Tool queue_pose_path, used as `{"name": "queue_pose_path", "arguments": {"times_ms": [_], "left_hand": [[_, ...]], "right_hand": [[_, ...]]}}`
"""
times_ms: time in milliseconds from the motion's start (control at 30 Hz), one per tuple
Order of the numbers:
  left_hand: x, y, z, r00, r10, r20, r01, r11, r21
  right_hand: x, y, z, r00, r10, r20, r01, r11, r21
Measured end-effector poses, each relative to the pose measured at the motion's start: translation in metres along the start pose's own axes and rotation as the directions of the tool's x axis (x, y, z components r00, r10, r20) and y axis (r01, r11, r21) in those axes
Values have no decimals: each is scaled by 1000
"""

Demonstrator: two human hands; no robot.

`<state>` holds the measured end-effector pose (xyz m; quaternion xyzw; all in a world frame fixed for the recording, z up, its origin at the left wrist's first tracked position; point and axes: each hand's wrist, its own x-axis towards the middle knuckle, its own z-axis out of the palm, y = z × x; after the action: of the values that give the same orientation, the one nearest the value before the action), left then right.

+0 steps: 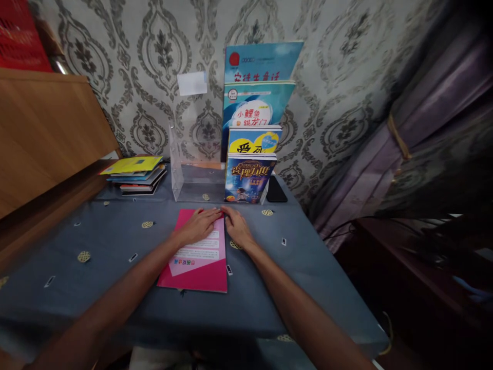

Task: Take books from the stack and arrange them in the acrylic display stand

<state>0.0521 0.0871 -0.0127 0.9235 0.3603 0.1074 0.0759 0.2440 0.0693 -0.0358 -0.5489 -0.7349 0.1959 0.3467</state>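
A pink book lies flat on the table, its printed text upside down to me. My left hand rests flat across its upper part, fingers stretched toward the top right corner. At that same corner is my right hand, its fingers closed together on the book's edge and its palm over the tablecloth. Just beyond both hands stands a clear acrylic book rack. Its right side holds a tiered row of books, with a dark blue book in front and a blue and yellow book behind it.
A pile of books with a yellow one on top lies at the back left, by a wooden panel. Taller teal books stand at the rack's back. A black phone lies right of the rack. A purple curtain hangs right.
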Motion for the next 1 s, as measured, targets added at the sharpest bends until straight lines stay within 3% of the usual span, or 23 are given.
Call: {"name": "queue_pose_path", "arguments": {"times_ms": [200, 500, 1000], "left_hand": [[0, 3, 1, 998, 13, -57, -15, 999, -31], [-1, 2, 3, 999, -26, -39, 25, 999, -22], [-34, -13, -7, 964, -242, -107, 252, 963, 96]], "right_hand": [[-3, -9, -3, 998, -21, 52, 27, 994, -107], [-6, -27, -11, 997, 20, 79, 3, 962, -274], [-9, -31, -14, 995, 56, 83, -30, 958, -284]]}}
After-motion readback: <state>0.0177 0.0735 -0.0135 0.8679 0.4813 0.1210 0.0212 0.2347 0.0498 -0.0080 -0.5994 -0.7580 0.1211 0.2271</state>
